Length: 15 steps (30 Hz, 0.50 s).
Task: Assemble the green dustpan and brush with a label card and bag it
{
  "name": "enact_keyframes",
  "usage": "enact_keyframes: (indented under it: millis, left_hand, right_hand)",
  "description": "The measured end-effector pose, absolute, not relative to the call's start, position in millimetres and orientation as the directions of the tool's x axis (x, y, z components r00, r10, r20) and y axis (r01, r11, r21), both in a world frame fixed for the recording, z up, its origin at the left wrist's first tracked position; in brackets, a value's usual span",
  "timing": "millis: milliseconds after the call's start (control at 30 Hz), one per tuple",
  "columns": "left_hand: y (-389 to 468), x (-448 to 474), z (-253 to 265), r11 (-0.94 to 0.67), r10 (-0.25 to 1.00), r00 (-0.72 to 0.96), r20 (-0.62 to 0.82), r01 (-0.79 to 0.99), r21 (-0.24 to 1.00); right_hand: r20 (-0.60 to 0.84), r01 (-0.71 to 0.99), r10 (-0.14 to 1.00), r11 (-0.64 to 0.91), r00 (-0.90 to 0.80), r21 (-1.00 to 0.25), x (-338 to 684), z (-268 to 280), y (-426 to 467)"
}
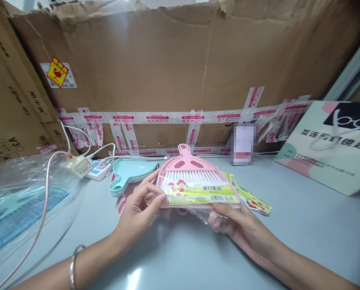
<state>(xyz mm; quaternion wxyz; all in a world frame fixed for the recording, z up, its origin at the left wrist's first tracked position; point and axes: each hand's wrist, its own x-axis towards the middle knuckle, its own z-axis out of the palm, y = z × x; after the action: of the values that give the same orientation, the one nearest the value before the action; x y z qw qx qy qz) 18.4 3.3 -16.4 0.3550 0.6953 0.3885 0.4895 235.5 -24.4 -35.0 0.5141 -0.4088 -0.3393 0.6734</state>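
Both hands hold the pink plastic dustpan-and-brush set in its clear bag just above the grey table. The left hand pinches its left edge; the right hand grips from beneath. Its handle points away, toward the cardboard wall. A teal plastic dustpan lies just left.

Teal dustpan (perhaps), power strip

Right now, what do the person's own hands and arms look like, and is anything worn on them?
Both forearms are bare, with no sleeves in view. The left hand has a thin silver bangle at the wrist. The right hand shows no glove; whether it carries jewellery cannot be told.
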Motion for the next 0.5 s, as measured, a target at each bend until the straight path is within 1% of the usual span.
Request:
enact_keyframes:
  millis: [67, 167, 233, 267, 300, 367, 433, 467, 500]
  left_hand:
    - [2.0, 18.5, -15.4, -0.443, 0.892, 0.182, 0.415, 0.162, 0.882]
    - [1.8, 16.7, -17.0, -0.513, 0.858, 0.13, 0.497, 0.186, 0.838]
    - [3.5, 15.2, -18.6, -0.518, 0.855, 0.089, 0.511, 0.2, 0.832]
    - [4.7, 14.5, -19.1, -0.506, 0.862, 0.067, 0.503, 0.202, 0.839]
    - [6.0, 13.9, -19.3, -0.487, 0.871, 0.043, 0.489, 0.198, 0.85]
    - [8.2, 12.9, -19.4, -0.447, 0.891, 0.007, 0.454, 0.181, 0.876]
    - [9.0, 12.0, -19.4, -0.431, 0.898, -0.011, 0.44, 0.182, 0.884]
    - [8.8, 11.5, -19.6, -0.436, 0.895, -0.008, 0.446, 0.19, 0.879]
    - [8.4, 11.0, -19.9, -0.454, 0.886, 0.001, 0.463, 0.201, 0.868]
  right_hand:
    - [-0.164, -0.387, 0.975, -0.21, -0.147, -0.898, 234.3, -32.8, -24.1]
    - [-0.108, -0.375, 0.989, -0.139, -0.104, -0.916, 234.6, -28.4, -23.2]
    - [-0.043, -0.354, 0.997, -0.063, -0.064, -0.933, 238.7, -28.2, -23.0]
    - [0.011, -0.327, 0.998, -0.009, -0.061, -0.945, 242.1, -29.7, -23.3]
    - [0.084, -0.277, 0.994, 0.06, -0.076, -0.959, 245.9, -32.2, -23.9]
    - [0.248, -0.089, 0.956, 0.236, -0.154, -0.968, 253.4, -39.0, -25.6]
    - [0.364, 0.159, 0.899, 0.406, -0.243, -0.9, 257.7, -44.8, -27.5]
    - [0.398, 0.263, 0.882, 0.458, -0.253, -0.849, 258.0, -46.2, -28.1]
    - [0.434, 0.332, 0.872, 0.488, -0.228, -0.807, 257.3, -46.2, -28.4]
